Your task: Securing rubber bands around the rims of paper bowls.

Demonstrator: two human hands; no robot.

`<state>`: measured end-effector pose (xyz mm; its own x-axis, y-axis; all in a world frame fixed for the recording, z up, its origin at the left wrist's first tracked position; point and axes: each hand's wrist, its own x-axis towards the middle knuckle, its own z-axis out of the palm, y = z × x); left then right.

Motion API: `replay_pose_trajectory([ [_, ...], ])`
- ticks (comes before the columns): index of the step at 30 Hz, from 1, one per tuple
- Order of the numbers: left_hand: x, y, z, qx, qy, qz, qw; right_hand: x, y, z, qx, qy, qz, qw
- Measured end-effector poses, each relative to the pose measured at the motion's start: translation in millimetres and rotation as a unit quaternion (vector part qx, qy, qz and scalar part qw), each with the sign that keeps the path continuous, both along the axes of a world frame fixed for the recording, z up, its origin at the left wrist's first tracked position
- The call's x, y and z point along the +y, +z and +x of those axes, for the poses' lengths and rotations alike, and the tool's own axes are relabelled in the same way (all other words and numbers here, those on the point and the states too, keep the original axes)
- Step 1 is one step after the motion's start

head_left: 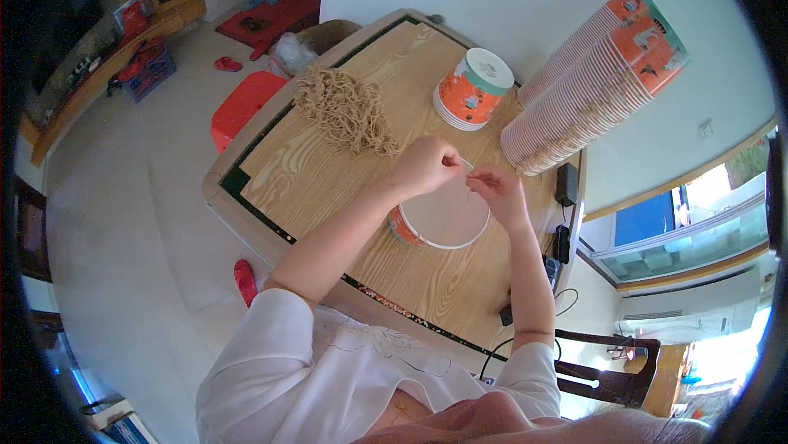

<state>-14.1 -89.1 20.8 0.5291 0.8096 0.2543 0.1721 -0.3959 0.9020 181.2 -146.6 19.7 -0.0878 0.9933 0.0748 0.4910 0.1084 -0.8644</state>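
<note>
On the table (410, 280), behind the open tub (402, 227), sit cords (345, 110) left, upturned tubs (469, 98) centre, tub stacks (579, 91) right.

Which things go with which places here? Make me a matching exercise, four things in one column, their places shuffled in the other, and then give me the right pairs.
Things
1. Tan cord pile
2. Open white-lined bucket
3. Tall bucket stacks
4. Red stool

Places
A. Off the table, at its left
B. On the tabletop, right of the short upside-down stack
C. Partly beneath the left hand and right hand
D. On the tabletop, at its far left

Pairs: 1-D, 2-C, 3-B, 4-A
</note>
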Motion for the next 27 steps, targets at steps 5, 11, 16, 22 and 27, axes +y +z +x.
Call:
replay_pose_trajectory([
  [5, 6, -13, -6, 0.112, 0.016, 0.026, 0.993, -5, 7, 7, -0.059, 0.001, 0.065, 0.996],
  [11, 6, -24, 28, -0.003, 0.066, 0.2, 0.978, -4, 20, -4, -0.134, -0.018, 0.119, 0.984],
  [16, 17, -11, 40, 0.02, -0.055, -0.069, 0.996, 6, 11, 6, -0.091, -0.028, 0.107, 0.99],
  [22, 20, -22, 33, 0.052, -0.014, -0.049, 0.997, 8, 6, 13, -0.104, -0.031, 0.117, 0.987],
  [27, 12, -26, 32, 0.198, 0.06, 0.08, 0.975, 16, -17, 26, -0.075, -0.053, 0.054, 0.994],
])
